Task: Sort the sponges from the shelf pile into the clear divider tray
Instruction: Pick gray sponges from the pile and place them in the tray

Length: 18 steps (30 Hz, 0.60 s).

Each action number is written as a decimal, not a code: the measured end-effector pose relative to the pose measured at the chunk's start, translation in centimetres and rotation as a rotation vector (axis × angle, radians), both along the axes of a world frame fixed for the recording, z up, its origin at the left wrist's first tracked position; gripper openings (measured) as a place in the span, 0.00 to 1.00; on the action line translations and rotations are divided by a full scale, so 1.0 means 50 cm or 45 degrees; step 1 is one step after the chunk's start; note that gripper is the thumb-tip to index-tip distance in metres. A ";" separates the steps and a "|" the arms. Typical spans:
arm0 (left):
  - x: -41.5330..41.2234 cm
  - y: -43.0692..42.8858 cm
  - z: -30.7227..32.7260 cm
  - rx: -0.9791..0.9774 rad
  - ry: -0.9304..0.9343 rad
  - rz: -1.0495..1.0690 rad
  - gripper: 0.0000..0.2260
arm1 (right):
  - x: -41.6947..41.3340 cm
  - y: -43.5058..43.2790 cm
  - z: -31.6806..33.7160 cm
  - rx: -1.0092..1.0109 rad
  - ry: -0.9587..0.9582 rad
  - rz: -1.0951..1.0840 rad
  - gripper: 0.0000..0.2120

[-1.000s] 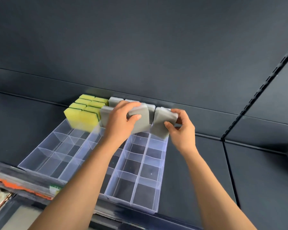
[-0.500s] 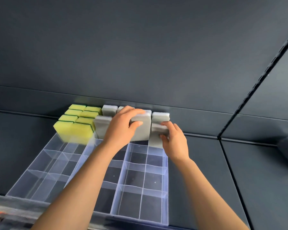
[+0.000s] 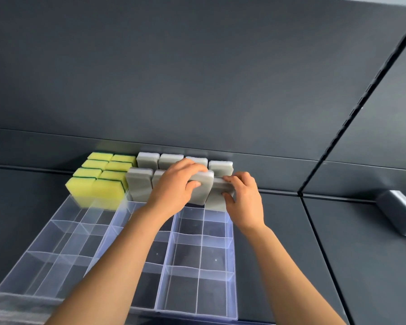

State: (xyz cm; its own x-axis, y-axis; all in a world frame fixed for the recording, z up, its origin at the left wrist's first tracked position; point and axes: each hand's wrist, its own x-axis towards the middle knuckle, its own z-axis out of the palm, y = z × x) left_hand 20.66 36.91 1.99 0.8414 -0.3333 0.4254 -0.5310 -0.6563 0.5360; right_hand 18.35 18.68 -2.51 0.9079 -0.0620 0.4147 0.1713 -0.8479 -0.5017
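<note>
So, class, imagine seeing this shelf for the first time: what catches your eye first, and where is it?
The bright yellow sponges packed upright in the far-left corner of the clear divider tray stand out first, beside two rows of grey sponges. In the middle, the left hand grips one grey sponge while the right hand pinches the next grey sponge at the front row's right end.

The divider tray [image 3: 216, 289] lies on the shelf [image 3: 291, 266]. A block of sponges [image 3: 99, 186] stands at the tray's far-left corner. To its right, two rows of sponges [image 3: 148, 160] stand along the tray's far edge. The left hand [image 3: 174, 193] holds a front-row sponge [image 3: 204, 193] at the tray's far middle. The right hand [image 3: 244, 202] holds the end sponge [image 3: 217, 202] at the far-right corner.
</note>
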 end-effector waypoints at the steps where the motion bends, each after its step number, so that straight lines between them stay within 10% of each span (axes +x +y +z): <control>1: 0.001 0.001 -0.003 0.000 -0.004 0.008 0.14 | 0.000 0.000 0.000 -0.019 -0.011 0.001 0.18; 18: 0.013 -0.020 -0.059 0.457 -0.318 0.146 0.13 | -0.001 0.019 -0.003 -0.293 -0.264 -0.003 0.17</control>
State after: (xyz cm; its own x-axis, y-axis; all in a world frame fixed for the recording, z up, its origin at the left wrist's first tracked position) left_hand 21.33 35.93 -0.98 0.7678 -0.4074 0.4945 -0.5283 -0.8393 0.1288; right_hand 18.32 19.62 -2.67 0.8022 0.0534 0.5947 0.2483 -0.9356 -0.2510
